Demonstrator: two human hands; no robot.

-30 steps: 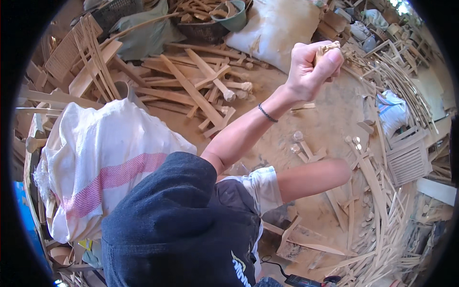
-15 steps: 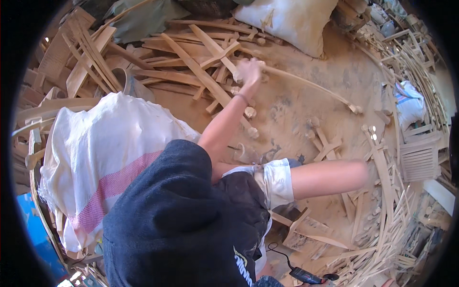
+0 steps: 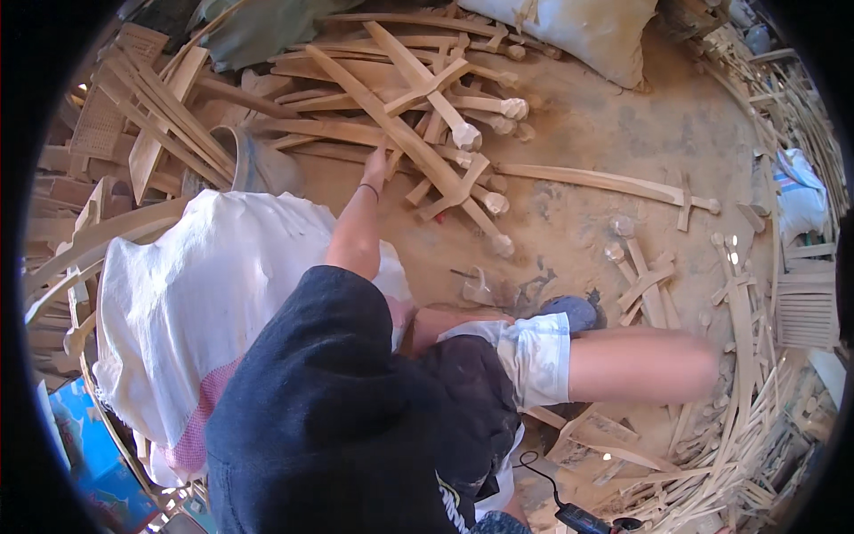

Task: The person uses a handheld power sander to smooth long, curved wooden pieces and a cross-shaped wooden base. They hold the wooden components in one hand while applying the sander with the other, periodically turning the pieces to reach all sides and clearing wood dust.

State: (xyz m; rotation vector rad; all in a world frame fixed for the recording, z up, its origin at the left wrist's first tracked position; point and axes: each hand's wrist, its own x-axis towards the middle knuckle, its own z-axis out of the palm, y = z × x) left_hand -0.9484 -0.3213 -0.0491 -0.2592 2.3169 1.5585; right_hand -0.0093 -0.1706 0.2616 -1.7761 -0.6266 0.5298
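My left hand (image 3: 377,166) reaches into a pile of carved wooden swords at the upper middle. It touches or nearly touches the long straight wooden sword (image 3: 391,125) with a crossguard and knobbed pommel. The fingers are too hidden to show whether they grip anything. Other wooden swords (image 3: 427,84) lie crossed in the pile, pommels toward the right. Alone on the dusty floor, a slightly curved wooden sword (image 3: 596,181) points its pommel right. A dark corded power tool (image 3: 583,518) with a disc sits at the lower edge. My right hand is out of view.
A white sack (image 3: 205,267) with a pink stripe bulks up at my left. Another stuffed sack (image 3: 578,36) lies at the top. More wooden swords (image 3: 654,285) and heaps of thin wood offcuts (image 3: 712,481) cover the right side. A bucket (image 3: 258,165) stands behind the striped sack.
My left hand has moved left and slightly down, away from the lone curved sword's left end to the pile. That sword now lies at a flatter angle. The view has shifted a little.
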